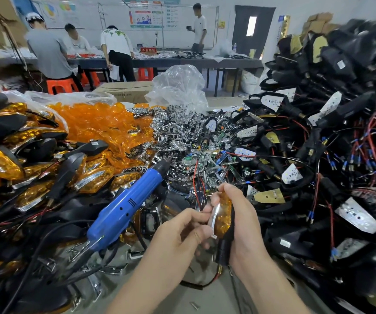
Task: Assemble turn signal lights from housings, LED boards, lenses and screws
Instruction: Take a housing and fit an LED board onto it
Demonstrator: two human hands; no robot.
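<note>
between both hands, turn signal light (223,214) stands upright.

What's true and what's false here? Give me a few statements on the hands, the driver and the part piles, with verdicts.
1. Left hand and right hand both hold one turn signal light with an amber lens. True.
2. The right hand holds the blue electric screwdriver. False: it lies on the pile to the left, in neither hand.
3. Loose amber lenses are heaped beyond the screwdriver. True.
4. Black housings with LED boards are piled on the left. False: they are piled on the right; finished lights lie on the left.
</note>
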